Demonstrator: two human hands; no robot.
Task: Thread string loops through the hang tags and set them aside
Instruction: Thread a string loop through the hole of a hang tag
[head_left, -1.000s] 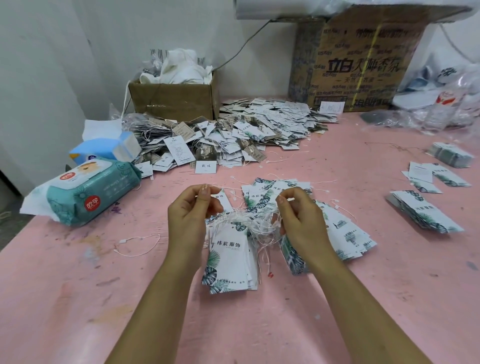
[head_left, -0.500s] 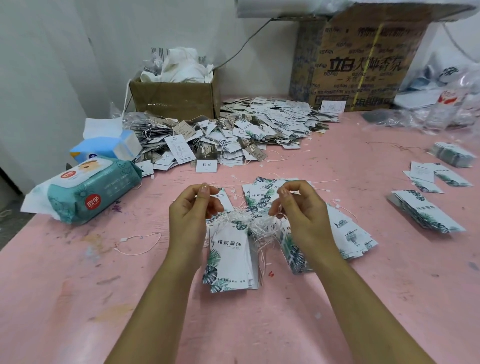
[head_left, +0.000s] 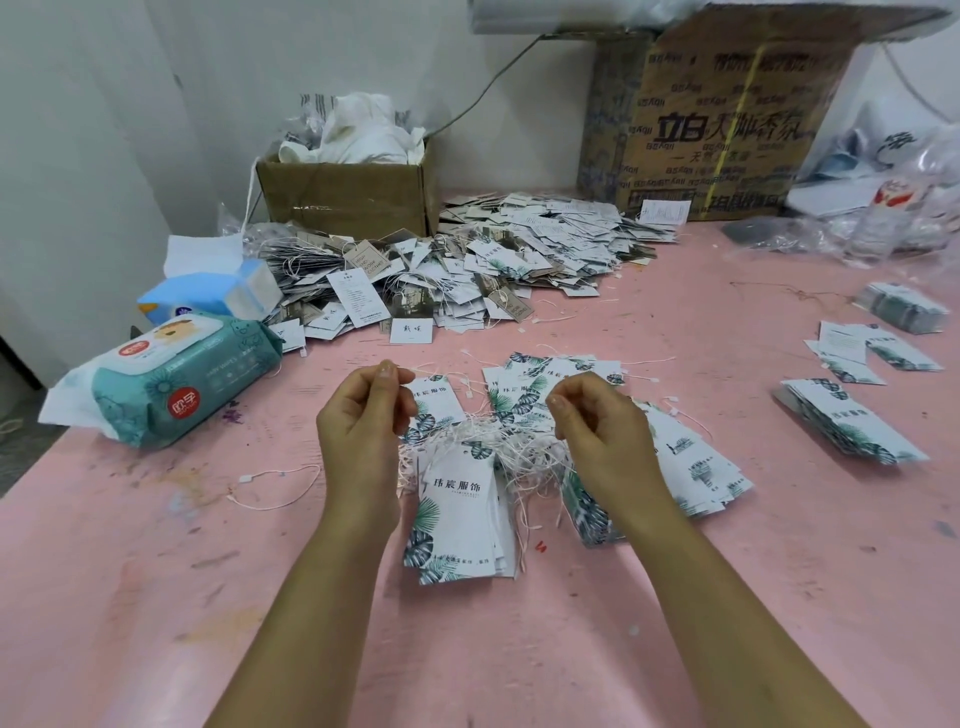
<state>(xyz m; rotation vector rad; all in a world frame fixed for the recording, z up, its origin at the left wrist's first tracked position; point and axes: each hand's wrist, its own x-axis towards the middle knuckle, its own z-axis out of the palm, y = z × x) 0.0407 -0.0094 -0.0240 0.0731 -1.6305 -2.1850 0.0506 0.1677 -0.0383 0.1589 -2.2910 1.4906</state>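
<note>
A stack of white hang tags with green leaf print (head_left: 460, 512) lies on the pink table (head_left: 156, 597), a tangle of white string loops (head_left: 498, 444) across its top. My left hand (head_left: 363, 421) pinches a thin white string between thumb and forefinger, just left of the tangle. Above the tangle's right side my right hand (head_left: 597, 426) hovers with curled fingers, thumb meeting forefinger; whether a string sits in that pinch is too fine to see. More leaf-print tags (head_left: 696, 467) fan out under and behind my right hand.
A large heap of mixed tags (head_left: 467, 270) lies at the back before a small cardboard box (head_left: 348, 195). A wet-wipes pack (head_left: 166, 384) and tissue pack (head_left: 218, 296) sit left. One loose string loop (head_left: 275, 486) lies front left. Tag stacks (head_left: 852, 426) rest at right.
My right hand has risen from the tangle and moved slightly right. My left hand has stayed put, still pinching the string.
</note>
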